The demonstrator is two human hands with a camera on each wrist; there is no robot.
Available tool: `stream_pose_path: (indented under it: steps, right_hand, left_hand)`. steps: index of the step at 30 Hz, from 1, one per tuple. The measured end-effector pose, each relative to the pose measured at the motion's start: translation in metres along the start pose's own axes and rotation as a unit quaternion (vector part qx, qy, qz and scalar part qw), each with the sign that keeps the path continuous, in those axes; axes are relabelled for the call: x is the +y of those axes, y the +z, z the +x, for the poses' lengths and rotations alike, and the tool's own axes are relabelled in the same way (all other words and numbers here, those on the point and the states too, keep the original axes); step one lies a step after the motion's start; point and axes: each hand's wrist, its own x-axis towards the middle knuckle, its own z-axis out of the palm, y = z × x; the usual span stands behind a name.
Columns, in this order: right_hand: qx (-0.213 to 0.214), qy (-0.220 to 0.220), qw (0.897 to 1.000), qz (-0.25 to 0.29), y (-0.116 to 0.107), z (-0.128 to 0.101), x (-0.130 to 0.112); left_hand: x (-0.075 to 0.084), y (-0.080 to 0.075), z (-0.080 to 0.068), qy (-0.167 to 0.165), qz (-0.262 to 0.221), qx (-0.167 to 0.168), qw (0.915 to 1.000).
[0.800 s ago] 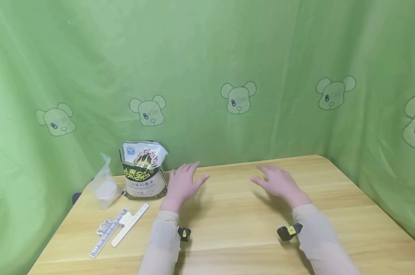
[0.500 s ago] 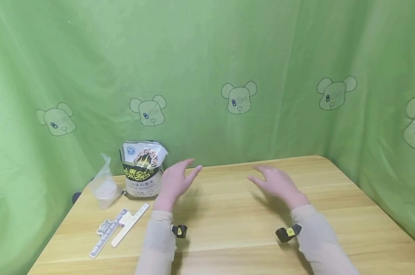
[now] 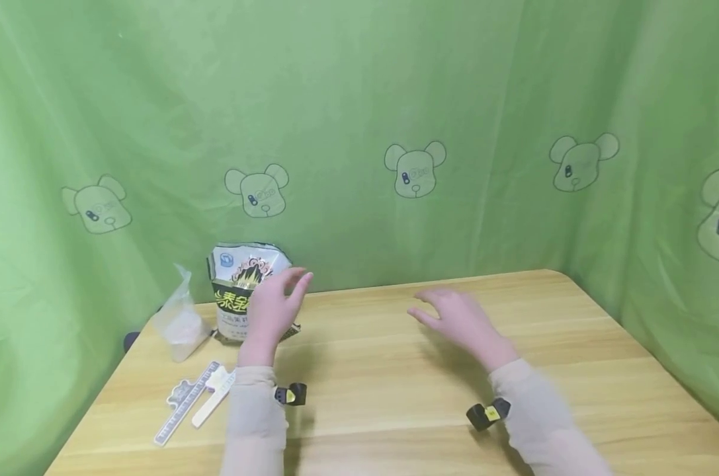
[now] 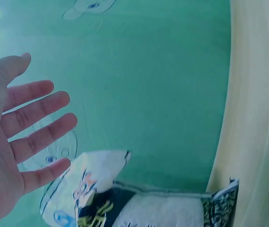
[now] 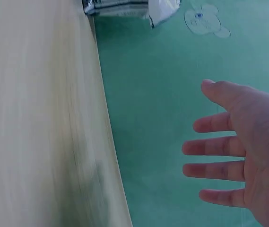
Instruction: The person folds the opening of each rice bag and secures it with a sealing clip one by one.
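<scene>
Long pale cream left sleeve [image 3: 254,430], lightly wrinkled, matching right sleeve [image 3: 540,413], cuffs [image 3: 255,375] at the wrists, small black left wrist camera [image 3: 300,394] with yellow marking [image 3: 290,396], black right wrist camera [image 3: 477,417] with yellow label [image 3: 492,413], bare left hand [image 3: 270,309], bare right hand [image 3: 459,320]

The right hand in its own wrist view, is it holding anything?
No, the right hand shows its bare palm, fingers apart and nothing between them.
</scene>
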Motion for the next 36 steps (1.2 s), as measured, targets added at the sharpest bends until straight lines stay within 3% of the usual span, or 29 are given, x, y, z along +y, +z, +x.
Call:
stream_pose_path:
  steps: [9,12,20,28,36]
  right_hand:
    - [0.035,-0.094,0.995,-0.013,0.015,-0.001,-0.032]
    - [0.03,-0.099,0.995,0.003,0.019,0.0,-0.042]
    - [0.008,-0.091,0.995,0.044,0.037,0.013,-0.073]
    - [-0.025,-0.049,0.991,0.119,0.06,0.034,-0.106]
    - [-0.053,0.009,0.973,0.224,0.077,0.056,-0.138]
  left_hand:
    - [-0.032,-0.021,-0.002,-0.056,-0.045,0.027,0.997]
    - [-0.045,-0.027,-0.003,-0.074,-0.058,0.038,0.9949]
    - [-0.072,-0.032,-0.007,-0.138,-0.085,0.055,0.9853]
    - [-0.089,-0.029,-0.012,-0.164,-0.113,0.064,0.9778]
    - [-0.099,-0.023,-0.014,-0.215,-0.134,0.065,0.9652]
